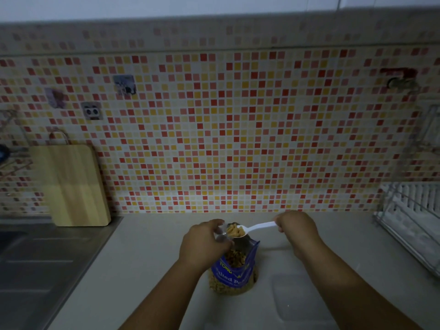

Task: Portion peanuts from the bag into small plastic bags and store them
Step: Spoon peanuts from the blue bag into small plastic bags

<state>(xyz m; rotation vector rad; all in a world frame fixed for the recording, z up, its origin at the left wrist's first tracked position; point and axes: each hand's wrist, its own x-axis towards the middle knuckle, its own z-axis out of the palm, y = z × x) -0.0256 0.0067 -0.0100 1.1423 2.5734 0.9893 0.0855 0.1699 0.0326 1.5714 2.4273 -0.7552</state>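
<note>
A: In the head view, where is the peanut bag (234, 270)?
B: Open and upright on the tabletop (154, 258), about midway between its left and right edges.
A: And the hands?
B: The left hand (204, 244) pinches the mouth of a small clear plastic bag (222, 232) between its fingers, just above the peanut bag. The right hand (297, 228) has its fingers curled round the handle of a white spoon (258, 226), with its bowl of peanuts (235, 231) at that mouth.
A: Anything else?
B: A cutting board (71, 184) leans against the tiled wall (238, 127), back left.

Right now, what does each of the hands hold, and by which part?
The right hand grips the white spoon by its handle end; the left hand pinches the small plastic bag at its open rim.
</note>
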